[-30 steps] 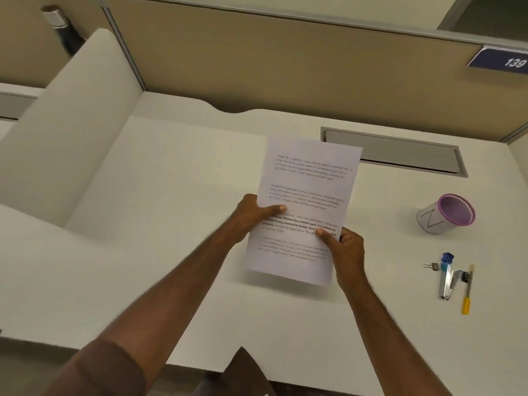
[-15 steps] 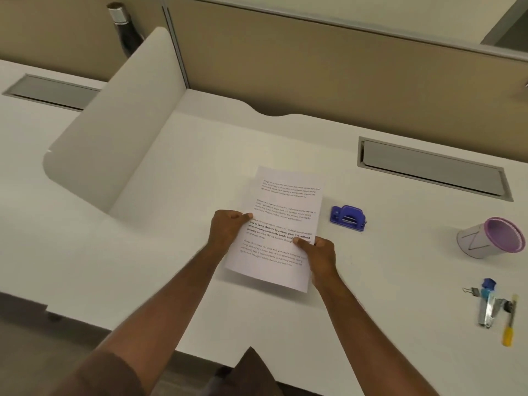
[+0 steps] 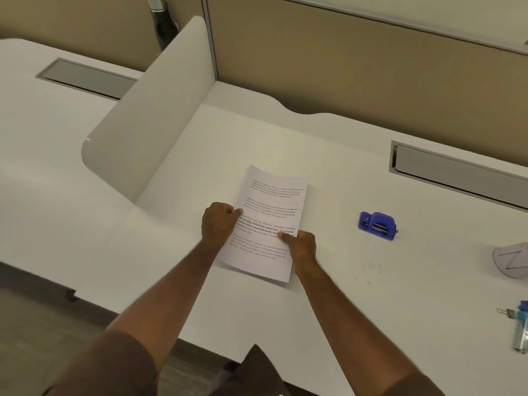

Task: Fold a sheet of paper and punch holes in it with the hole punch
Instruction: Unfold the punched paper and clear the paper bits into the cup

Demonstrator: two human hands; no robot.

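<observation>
A white sheet of paper (image 3: 270, 207) with printed paragraphs is held low over the white desk (image 3: 343, 295), unfolded, its far end slightly curled. My left hand (image 3: 218, 222) pinches its left edge at mid-height. My right hand (image 3: 300, 244) pinches the right edge a little lower. A blue hole punch (image 3: 377, 225) sits on the desk to the right of the paper, apart from both hands.
A curved white divider panel (image 3: 148, 115) stands to the left. A grey cable flap (image 3: 463, 174) is set in the desk at right. A tipped paper cup (image 3: 511, 260), a binder clip (image 3: 506, 312) and a stapler (image 3: 521, 335) lie at the right edge. A dark bottle (image 3: 163, 21) stands behind the divider.
The paper has come down and nearer the desk, still held by both hands. The view has swung left, bringing the hole punch into sight and pushing the cup and stapler to the edge.
</observation>
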